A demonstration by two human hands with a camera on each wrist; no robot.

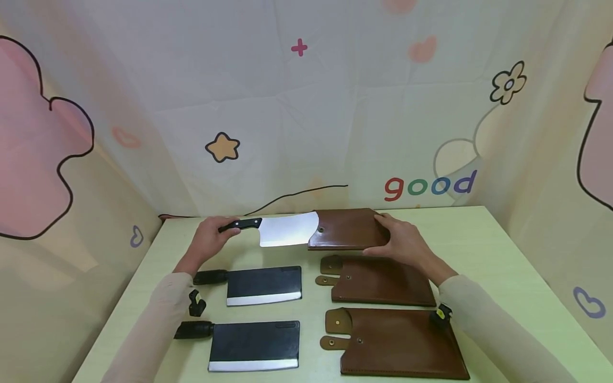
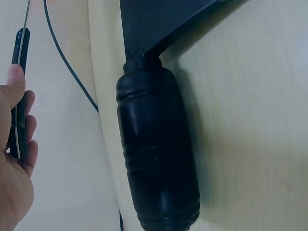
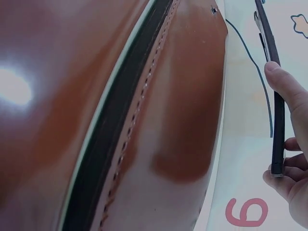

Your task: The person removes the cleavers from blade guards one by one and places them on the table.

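At the far side of the table, my left hand (image 1: 213, 235) grips the black riveted handle (image 1: 241, 224) of a cleaver with a bright silver blade (image 1: 287, 230). My right hand (image 1: 402, 238) holds a brown leather knife sheath (image 1: 351, 230) by its right end, thumb on one side and fingers on the other. Blade and sheath are raised above the table, roughly level. The blade's right end meets the sheath's mouth; how much of it lies inside is hidden. In the left wrist view, fingers curl round the handle (image 2: 19, 120). The right wrist view shows the held sheath (image 3: 278, 125) edge-on.
Two dark cleavers, one farther (image 1: 263, 285) and one nearer (image 1: 256, 346), lie on the left of the table (image 1: 493, 255). Two brown sheaths with unfastened straps, one farther (image 1: 383, 282) and one nearer (image 1: 402, 343), lie opposite them. A patterned cloth (image 1: 306, 133) hangs behind the table.
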